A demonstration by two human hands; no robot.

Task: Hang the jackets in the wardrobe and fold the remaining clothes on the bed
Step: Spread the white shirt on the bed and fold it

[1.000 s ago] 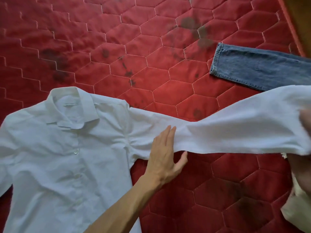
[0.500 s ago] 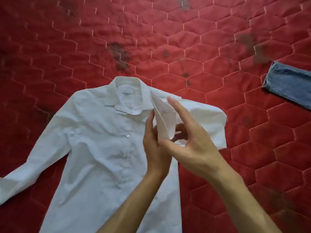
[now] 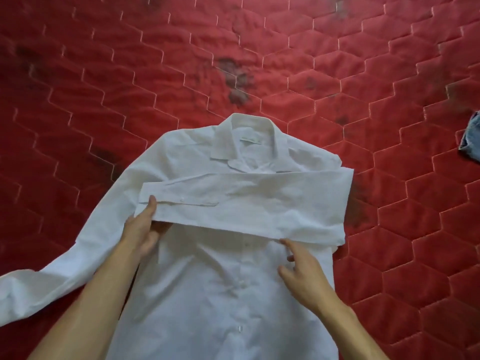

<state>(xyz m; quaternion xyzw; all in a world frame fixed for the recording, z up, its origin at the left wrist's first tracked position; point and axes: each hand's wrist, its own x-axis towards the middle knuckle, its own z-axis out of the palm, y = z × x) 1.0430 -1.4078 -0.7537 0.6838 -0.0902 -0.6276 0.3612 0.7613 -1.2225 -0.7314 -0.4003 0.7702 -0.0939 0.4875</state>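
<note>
A white buttoned shirt (image 3: 233, 307) is spread mid-frame on a red, hexagon-quilted, dark-stained bed (image 3: 104, 74). Its folded-over sleeve cuff is pinched by the left grip (image 3: 144, 227); the right grip (image 3: 304, 268) is rested loosely open at the sleeve's lower edge.

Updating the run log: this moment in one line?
item: white shirt; sleeve: folded across chest; left hand: pinches cuff; right hand: touches shirt

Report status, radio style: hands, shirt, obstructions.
Left hand pinching folded sleeve at cuff. Right hand resting on shirt, fingers relaxed. Other sleeve unfolded. Jeans well aside.
</note>
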